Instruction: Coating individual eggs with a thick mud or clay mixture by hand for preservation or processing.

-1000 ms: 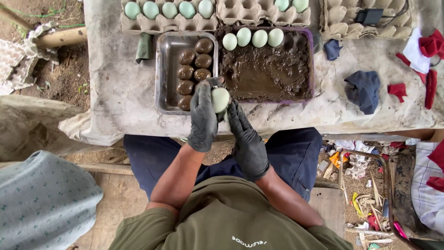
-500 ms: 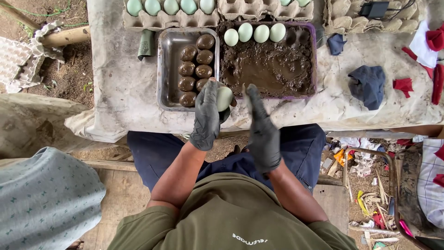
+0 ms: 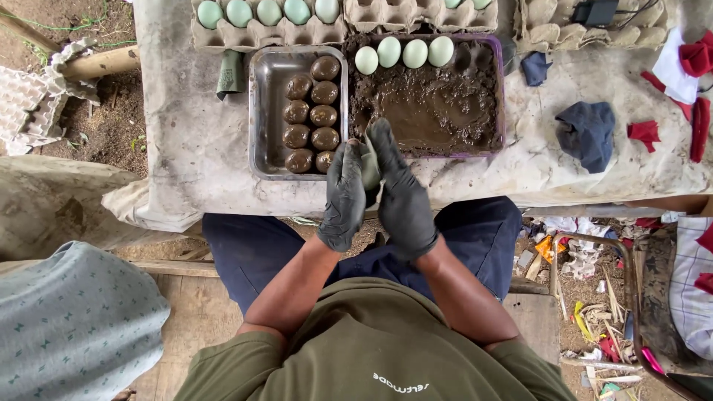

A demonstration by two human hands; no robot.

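Left hand [image 3: 343, 194]: black glove, fingers up, palm pressed to one side of an egg [image 3: 370, 165]. Right hand [image 3: 403, 194]: black glove, flat against the other side; the two close on the egg between them.

Egg: mostly hidden, only a pale mud-smeared sliver shows between the palms, held above the bench [image 3: 193, 148] edge, near the steel tray [image 3: 264, 111].

Steel tray: seven mud-coated eggs [image 3: 324, 93] in two columns on its right side, left part bare.

Mud tray [image 3: 431, 111]: just right of the steel one, brown mud, four pale green eggs [image 3: 403, 53] in a row along its far edge.

Cartons [image 3: 267, 22]: far edge of the bench, more pale green eggs in the left one.

Blue cloth [image 3: 588, 132]: right of the mud tray; red rags [image 3: 645, 134] beyond it
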